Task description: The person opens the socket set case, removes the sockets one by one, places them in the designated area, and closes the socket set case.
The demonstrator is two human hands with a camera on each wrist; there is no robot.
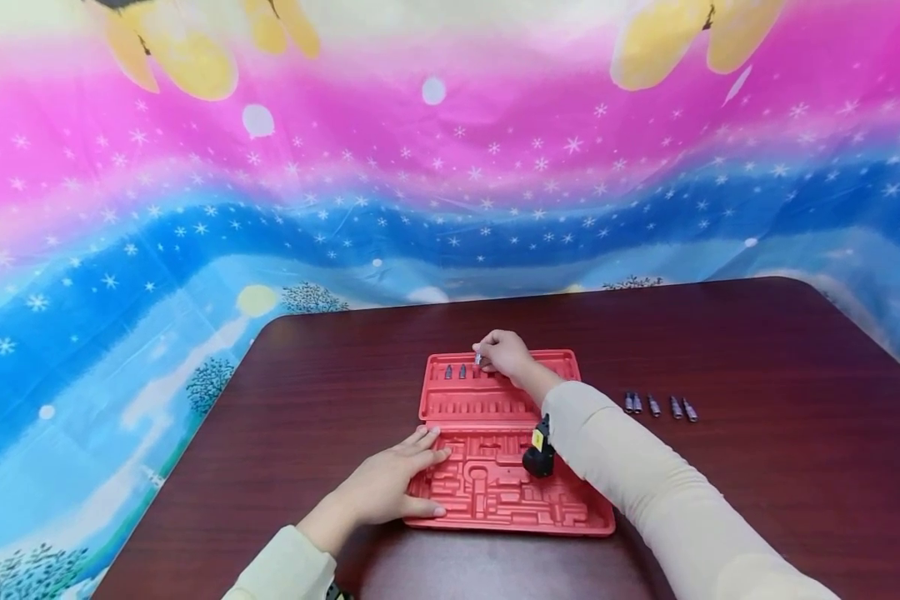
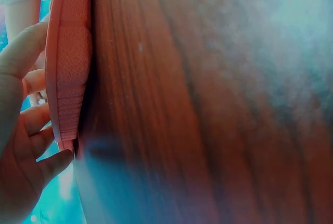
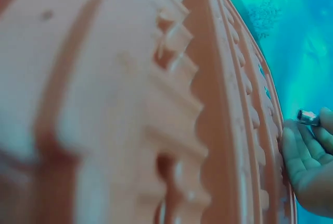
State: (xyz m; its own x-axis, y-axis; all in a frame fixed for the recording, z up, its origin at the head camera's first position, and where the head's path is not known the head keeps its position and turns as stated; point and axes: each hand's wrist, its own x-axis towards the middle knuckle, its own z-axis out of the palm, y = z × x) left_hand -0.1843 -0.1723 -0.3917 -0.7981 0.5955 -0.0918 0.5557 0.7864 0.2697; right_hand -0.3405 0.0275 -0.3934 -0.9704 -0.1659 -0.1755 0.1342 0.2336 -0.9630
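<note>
A red moulded tool tray lies on the dark wooden table. My right hand reaches over the tray's far row of slots and pinches a small metal bit, also seen at my fingertips in the right wrist view as the bit. Two bits sit in the far row's left slots. My left hand lies flat with straight fingers on the tray's near left corner; the left wrist view shows its fingers against the tray edge.
Several loose metal bits lie in a row on the table right of the tray. A black wrist camera hangs under my right sleeve over the tray. A bright patterned cloth hangs behind the table.
</note>
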